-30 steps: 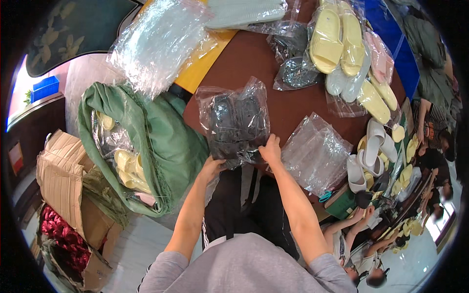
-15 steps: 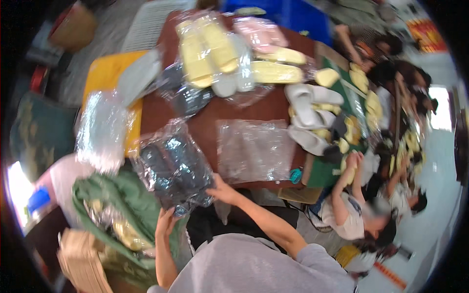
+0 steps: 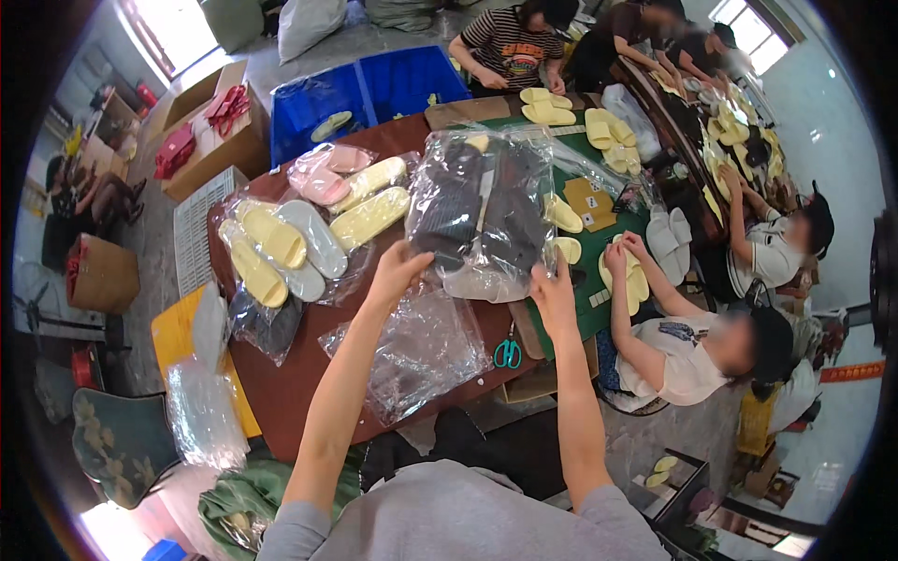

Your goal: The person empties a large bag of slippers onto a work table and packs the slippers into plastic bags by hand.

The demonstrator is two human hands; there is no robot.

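A clear plastic bag with a pair of dark slippers [image 3: 449, 210] is held out over the table's far right part. My left hand [image 3: 402, 273] pinches its near left corner. Its near right corner is gripped by my right hand [image 3: 550, 288]. Pale grey slippers [image 3: 482, 283] show partly from beneath the bag. Nearer me lies a flat clear plastic bag [image 3: 430, 351] on the brown table [image 3: 290, 397], with teal-handled scissors [image 3: 507, 353] beside it.
Bagged yellow slippers [image 3: 271, 234], grey ones [image 3: 323, 245] and pink ones [image 3: 325, 178] lie to the left. A stack of clear bags [image 3: 201, 421] hangs by the yellow board [image 3: 178, 327]. Blue bins [image 3: 412, 89] stand beyond. A co-worker's hands [image 3: 625, 251] handle yellow slippers at right.
My hands have carried the bagged dark slippers from the near left, by the green sack, rightward and away over the table. The view has turned, showing more of the room beyond.
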